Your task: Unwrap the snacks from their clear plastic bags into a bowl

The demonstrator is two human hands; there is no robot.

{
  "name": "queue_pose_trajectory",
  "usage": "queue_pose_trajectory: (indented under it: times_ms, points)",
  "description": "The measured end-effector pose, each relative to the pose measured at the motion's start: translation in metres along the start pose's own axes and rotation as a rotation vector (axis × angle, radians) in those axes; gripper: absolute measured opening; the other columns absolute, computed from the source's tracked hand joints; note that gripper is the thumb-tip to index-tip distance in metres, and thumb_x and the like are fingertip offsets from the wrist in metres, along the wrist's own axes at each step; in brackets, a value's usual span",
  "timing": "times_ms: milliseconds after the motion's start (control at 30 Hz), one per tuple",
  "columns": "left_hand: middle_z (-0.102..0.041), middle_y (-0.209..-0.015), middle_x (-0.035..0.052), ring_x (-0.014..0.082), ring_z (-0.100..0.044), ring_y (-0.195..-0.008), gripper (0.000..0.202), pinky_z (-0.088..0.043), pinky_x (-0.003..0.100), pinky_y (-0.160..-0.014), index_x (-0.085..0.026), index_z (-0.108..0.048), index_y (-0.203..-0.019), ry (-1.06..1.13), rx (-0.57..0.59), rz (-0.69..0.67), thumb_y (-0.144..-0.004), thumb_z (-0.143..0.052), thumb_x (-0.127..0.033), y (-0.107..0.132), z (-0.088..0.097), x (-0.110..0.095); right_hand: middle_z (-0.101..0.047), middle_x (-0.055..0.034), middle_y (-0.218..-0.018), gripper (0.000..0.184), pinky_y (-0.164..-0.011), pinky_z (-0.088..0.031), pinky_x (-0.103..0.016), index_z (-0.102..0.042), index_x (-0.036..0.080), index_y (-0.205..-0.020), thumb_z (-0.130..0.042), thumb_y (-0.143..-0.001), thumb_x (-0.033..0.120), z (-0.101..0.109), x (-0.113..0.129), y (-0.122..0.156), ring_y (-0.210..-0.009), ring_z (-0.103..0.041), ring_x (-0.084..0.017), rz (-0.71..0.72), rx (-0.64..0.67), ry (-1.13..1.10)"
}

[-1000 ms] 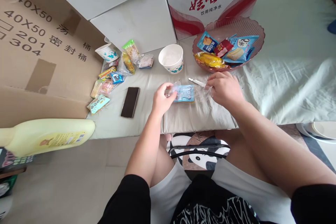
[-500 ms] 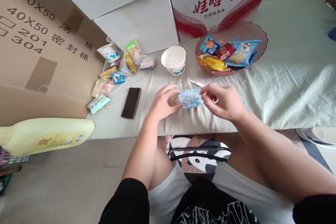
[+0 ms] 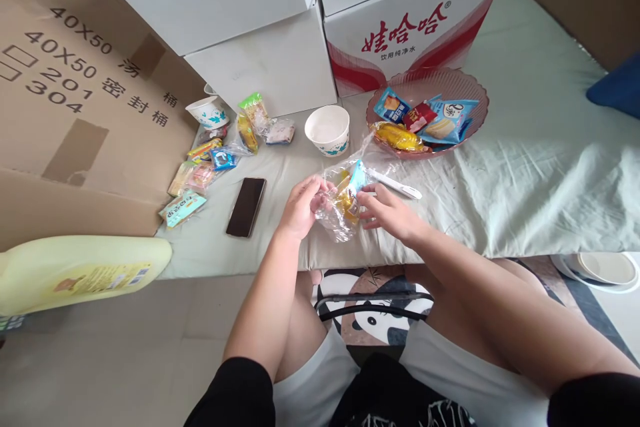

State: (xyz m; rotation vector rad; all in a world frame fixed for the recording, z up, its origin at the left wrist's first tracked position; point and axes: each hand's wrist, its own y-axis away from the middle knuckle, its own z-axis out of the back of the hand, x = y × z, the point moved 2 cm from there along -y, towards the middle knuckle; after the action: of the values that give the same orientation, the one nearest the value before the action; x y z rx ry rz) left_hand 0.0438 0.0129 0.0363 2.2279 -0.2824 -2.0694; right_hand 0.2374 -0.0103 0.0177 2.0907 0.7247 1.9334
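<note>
My left hand (image 3: 301, 204) and my right hand (image 3: 384, 211) both pinch a clear and blue snack wrapper (image 3: 344, 201) with a yellowish snack inside, held just above the pale green sheet (image 3: 500, 173). The left hand grips its left edge, the right hand its right side. A white pen-like tool (image 3: 397, 184) lies on the sheet right behind the right hand. A white paper cup (image 3: 327, 129) stands just beyond the wrapper.
A pink ribbed bowl (image 3: 470, 90) holding several snack packets sits back right. A black phone (image 3: 245, 206), loose snack packets (image 3: 210, 160) and a second paper cup (image 3: 209, 111) lie left. Cardboard boxes (image 3: 410, 27) line the back. A yellow bottle (image 3: 80, 273) lies lower left.
The wrapper has been lifted off the sheet and turned on edge, its clear part now spread between the hands. My right hand shifted left, off the white tool.
</note>
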Motion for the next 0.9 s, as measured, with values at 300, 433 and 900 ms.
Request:
queue_pose_trajectory:
  times_ms: [300, 433, 900]
  points:
    - [-0.047, -0.072, 0.0014, 0.0154, -0.048, -0.062, 0.059, -0.048, 0.038, -0.066, -0.023, -0.034, -0.068, 0.142, 0.044, -0.022, -0.084, -0.059, -0.073, 0.008, -0.012, -0.011, -0.075, -0.0030, -0.087, 0.028, -0.072, -0.056, -0.030, -0.071, 0.021, -0.092, -0.082, -0.073, 0.038, -0.026, -0.009, -0.007, -0.081, -0.068, -0.018, -0.078, 0.248, -0.533]
    - [-0.029, -0.063, -0.0016, 0.0128, -0.031, -0.055, 0.058, -0.040, 0.032, -0.059, -0.020, -0.028, -0.064, 0.291, -0.093, -0.090, -0.086, -0.060, -0.064, 0.013, 0.002, -0.025, -0.076, 0.0005, -0.093, 0.037, -0.072, -0.054, -0.030, -0.067, 0.025, -0.103, -0.081, -0.069, 0.029, -0.023, -0.006, -0.010, -0.083, -0.070, -0.017, 0.015, 0.158, -0.637]
    - [-0.040, -0.059, -0.0082, 0.0085, -0.008, -0.048, 0.040, -0.032, 0.022, -0.049, -0.020, -0.042, -0.067, 0.591, -0.289, -0.435, -0.091, -0.071, -0.032, 0.017, 0.045, -0.048, -0.078, 0.0012, -0.099, 0.026, -0.075, -0.062, -0.031, -0.068, 0.027, -0.100, -0.079, -0.078, 0.035, -0.014, 0.001, -0.018, -0.092, -0.074, -0.018, -0.027, 0.119, -0.883]
